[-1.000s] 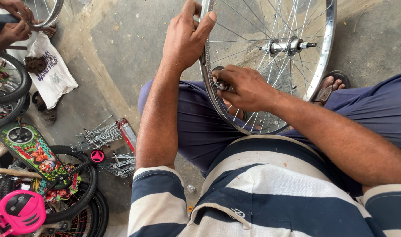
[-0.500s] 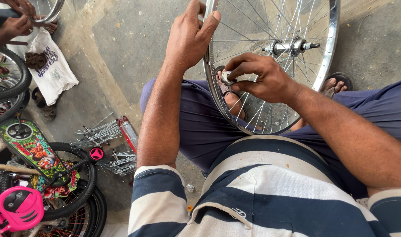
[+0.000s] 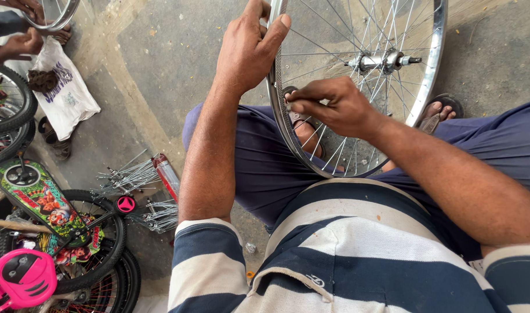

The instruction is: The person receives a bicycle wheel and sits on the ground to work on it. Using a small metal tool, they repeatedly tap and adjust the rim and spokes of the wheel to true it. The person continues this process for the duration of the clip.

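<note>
A bare silver bicycle wheel rim with thin spokes and a metal hub stands upright between my knees. My left hand grips the rim's left side near the top, thumb over the edge. Lower down, my right hand pinches something small against the inner side of the rim where a spoke meets it; what sits between the fingertips is hidden. My sandalled feet show through the spokes.
Loose spokes lie in bundles on the concrete floor to the left, beside a small children's bicycle with tyres and a pink part. A white bag lies further back. Another person's hands hold a second rim at top left.
My right hand has climbed along the inner rim from low on the wheel to just under my left hand. The left hand has kept its grip.
</note>
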